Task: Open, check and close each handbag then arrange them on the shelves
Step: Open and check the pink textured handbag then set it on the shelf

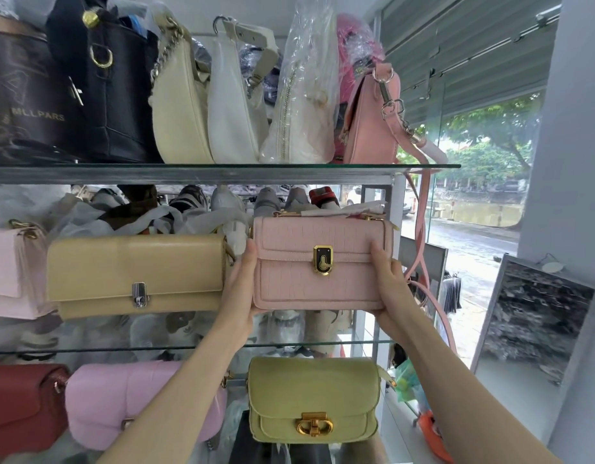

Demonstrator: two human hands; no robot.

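Note:
A pale pink handbag (323, 262) with a gold and black clasp, its flap closed, is held up in front of the middle shelf space. My left hand (239, 289) grips its left end and lower corner. My right hand (389, 286) grips its right end, thumb on the front. White paper sticks out of the bag's top. A beige flap bag (135, 276) with a silver clasp stands just left of it. Below, on the lower level, sit a yellow-green bag (313, 396), a pink padded bag (122, 403) and a red bag (25, 406).
The upper glass shelf (222, 167) carries a brown printed bag (25, 95), a black bag (112, 88), cream and white shoulder bags, one wrapped in plastic, and a salmon bag (373, 122) whose strap hangs down the right side. A glass wall and window stand to the right.

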